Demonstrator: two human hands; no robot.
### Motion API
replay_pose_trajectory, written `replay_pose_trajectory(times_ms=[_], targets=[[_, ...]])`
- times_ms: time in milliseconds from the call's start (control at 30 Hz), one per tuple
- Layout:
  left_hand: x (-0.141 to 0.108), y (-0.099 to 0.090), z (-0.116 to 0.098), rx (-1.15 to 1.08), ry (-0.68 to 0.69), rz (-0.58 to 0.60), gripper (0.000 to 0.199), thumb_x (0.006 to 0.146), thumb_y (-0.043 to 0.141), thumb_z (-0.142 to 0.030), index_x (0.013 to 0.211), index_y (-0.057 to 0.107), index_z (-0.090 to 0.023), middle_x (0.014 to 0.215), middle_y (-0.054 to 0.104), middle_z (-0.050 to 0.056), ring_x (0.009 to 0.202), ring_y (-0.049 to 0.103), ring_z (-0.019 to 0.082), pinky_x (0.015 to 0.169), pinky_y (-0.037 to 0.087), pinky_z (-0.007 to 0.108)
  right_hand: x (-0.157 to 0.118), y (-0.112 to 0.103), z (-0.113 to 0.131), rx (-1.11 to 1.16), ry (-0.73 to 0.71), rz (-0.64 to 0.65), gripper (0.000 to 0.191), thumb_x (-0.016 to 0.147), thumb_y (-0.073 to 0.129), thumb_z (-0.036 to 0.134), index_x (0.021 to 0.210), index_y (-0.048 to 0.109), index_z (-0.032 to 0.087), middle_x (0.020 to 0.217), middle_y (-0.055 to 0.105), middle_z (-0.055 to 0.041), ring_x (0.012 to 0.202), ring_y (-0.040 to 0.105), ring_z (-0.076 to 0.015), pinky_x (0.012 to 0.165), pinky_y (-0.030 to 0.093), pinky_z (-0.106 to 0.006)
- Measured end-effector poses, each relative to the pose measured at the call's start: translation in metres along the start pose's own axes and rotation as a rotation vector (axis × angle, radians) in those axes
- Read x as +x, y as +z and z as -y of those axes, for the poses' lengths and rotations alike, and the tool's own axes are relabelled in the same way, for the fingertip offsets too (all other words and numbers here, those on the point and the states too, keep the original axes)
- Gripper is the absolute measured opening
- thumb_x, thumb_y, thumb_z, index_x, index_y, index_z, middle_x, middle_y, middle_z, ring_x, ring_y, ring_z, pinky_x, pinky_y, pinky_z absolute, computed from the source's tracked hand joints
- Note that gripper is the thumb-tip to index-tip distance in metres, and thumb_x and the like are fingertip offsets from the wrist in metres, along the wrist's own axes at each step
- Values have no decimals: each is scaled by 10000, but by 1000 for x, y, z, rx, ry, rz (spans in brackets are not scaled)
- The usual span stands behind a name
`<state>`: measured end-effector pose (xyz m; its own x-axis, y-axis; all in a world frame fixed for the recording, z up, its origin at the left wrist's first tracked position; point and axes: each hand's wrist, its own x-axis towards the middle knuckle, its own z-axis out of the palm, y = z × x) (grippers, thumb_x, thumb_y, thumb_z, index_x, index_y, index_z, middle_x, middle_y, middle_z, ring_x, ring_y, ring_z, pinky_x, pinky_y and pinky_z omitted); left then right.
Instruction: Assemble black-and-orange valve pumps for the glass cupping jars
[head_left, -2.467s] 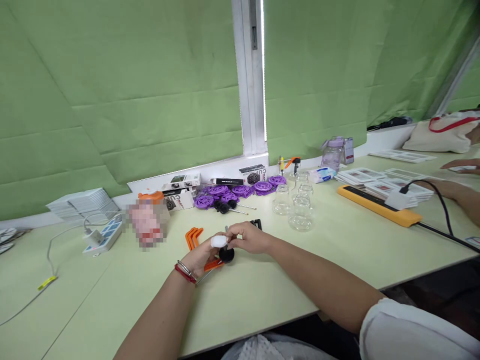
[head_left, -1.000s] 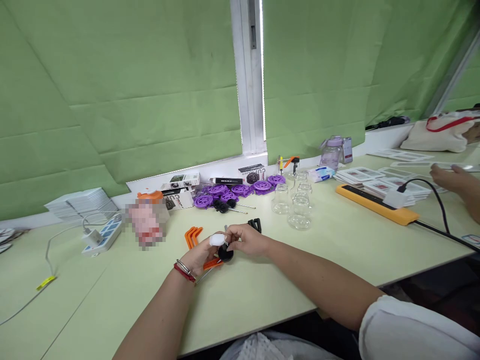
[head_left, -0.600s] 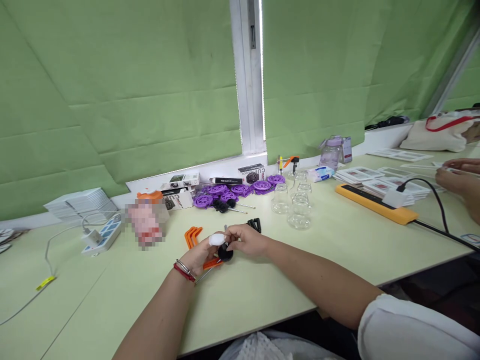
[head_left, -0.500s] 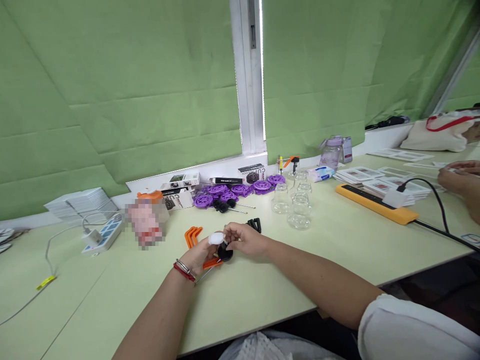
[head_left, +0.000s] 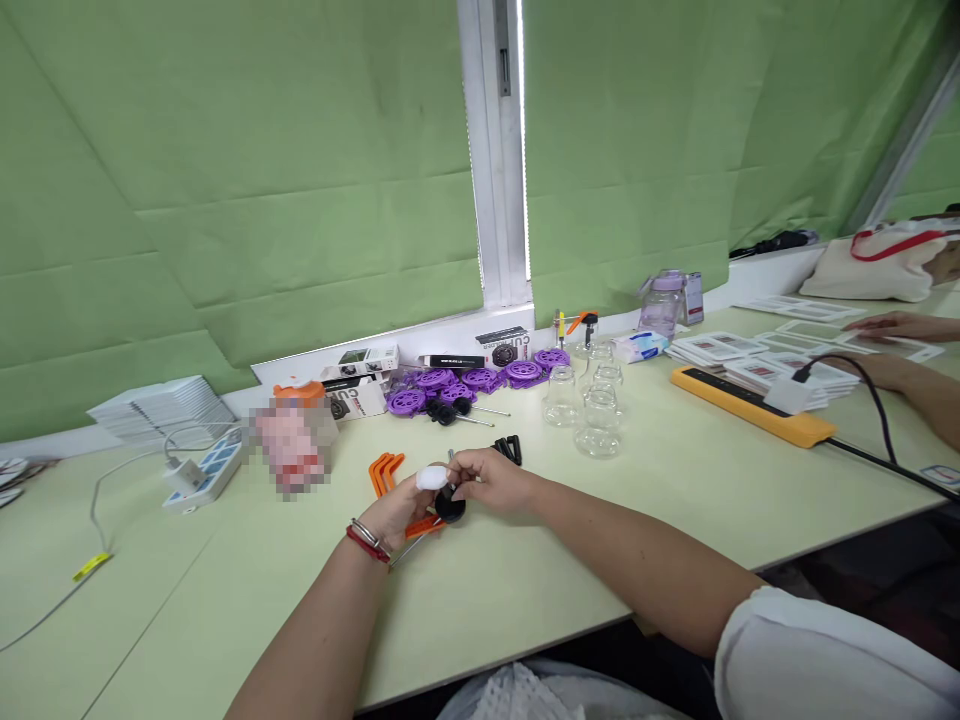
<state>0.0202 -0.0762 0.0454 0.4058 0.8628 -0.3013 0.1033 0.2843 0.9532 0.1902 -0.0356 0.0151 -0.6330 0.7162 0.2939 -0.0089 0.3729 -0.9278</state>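
My left hand is closed around a black round part with a stem. White material covers its thumb. My right hand pinches the top of the stem, where a bit of metal shows above the fingertips. An orange piece is partly hidden under my left hand, and a thin metal rod slants out below it. Just beyond the left hand lie several bent orange handles. Several small black pieces lie behind my right hand.
Purple round parts and black pieces with rods lie by the wall. Upturned glass jars stand right of centre. A yellow power strip sits near another person's hands; a white one lies left.
My hands hold nearly the same position, with slightly more metal showing above the right fingertips. At the far right, another person's hands have spread over the white cards.
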Motion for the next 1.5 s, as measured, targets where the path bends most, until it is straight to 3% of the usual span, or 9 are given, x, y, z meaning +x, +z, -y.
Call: replay_pose_trajectory(times_ms=[200,367,667,1200,1500], targets=[[-1,0,0,-19,6,12,404,709,509,-516,985,529,-223,790,543,33,660,492,186,502,355,270,0,1,2,4,-6,-1,115,691,631,135,772,554,163,676,498,43,624,444,-94,633,392,-240],[0,-1,0,-32,0,23,392,741,487,-501,1023,526,-232,794,551,28,630,485,174,488,341,264,-1,1,5,10,11,-15,105,684,611,117,680,514,157,674,503,41,618,442,-85,615,380,-227],[-2,-4,0,-70,-16,64,474,711,516,-550,997,576,-176,783,575,69,639,506,194,483,375,274,-1,4,5,22,28,-35,129,666,642,132,765,562,154,675,511,40,624,455,-91,624,396,-238],[-1,-4,1,-129,-3,20,333,742,524,-442,974,576,-209,623,515,17,562,490,172,445,372,251,-2,4,4,20,39,-23,134,658,670,166,727,556,154,632,488,47,594,438,-91,587,379,-234],[1,-5,3,-156,-1,43,317,762,499,-446,950,574,-201,725,567,56,607,526,191,447,387,261,-3,3,5,-42,-23,-22,102,676,664,182,716,575,153,651,497,35,611,442,-94,599,385,-235]])
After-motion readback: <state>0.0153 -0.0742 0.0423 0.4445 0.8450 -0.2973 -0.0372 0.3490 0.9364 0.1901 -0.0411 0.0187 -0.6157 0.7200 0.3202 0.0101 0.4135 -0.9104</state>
